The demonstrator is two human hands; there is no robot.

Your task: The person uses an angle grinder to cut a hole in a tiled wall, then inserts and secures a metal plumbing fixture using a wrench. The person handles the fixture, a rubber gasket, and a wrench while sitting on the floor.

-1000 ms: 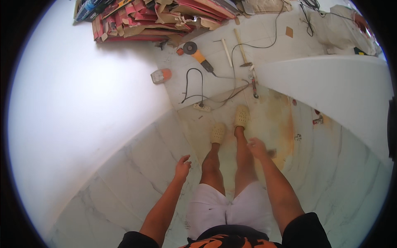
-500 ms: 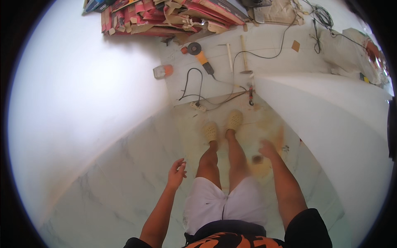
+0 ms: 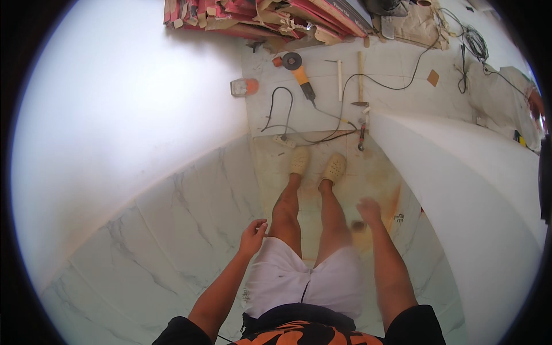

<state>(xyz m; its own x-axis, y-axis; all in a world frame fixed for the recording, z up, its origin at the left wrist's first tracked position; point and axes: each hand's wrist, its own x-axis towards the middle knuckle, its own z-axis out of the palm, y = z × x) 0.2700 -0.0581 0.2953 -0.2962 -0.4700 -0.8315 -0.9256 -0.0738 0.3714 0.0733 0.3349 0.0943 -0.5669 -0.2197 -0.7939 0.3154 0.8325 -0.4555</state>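
My left hand (image 3: 253, 237) hangs beside my left thigh, fingers loosely bent and a little apart, with nothing in it. My right hand (image 3: 369, 211) is held out over the floor by my right leg; motion smears its fingers. Neither hand touches a tool. Ahead of my cream clogs (image 3: 333, 169) lie a white power strip (image 3: 284, 141), a tool with red on its handle (image 3: 361, 137) and a yellow and black angle grinder (image 3: 300, 76). Beside the grinder are a wooden-handled hammer (image 3: 360, 77) and a white-handled tool with a thin head (image 3: 339, 80).
Marbled wall tiles (image 3: 190, 201) and a white wall (image 3: 460, 155) flank me. A black cable (image 3: 322, 140) loops across the floor ahead. An orange and clear container (image 3: 244, 87) stands by the left wall. Torn red cardboard (image 3: 241, 20) is piled at the back; plastic sheeting (image 3: 494, 95) lies far right.
My left foot has stepped forward, past the right one, toward the power strip. The view has shifted, so the tools appear further right. Both hands stay at my sides.
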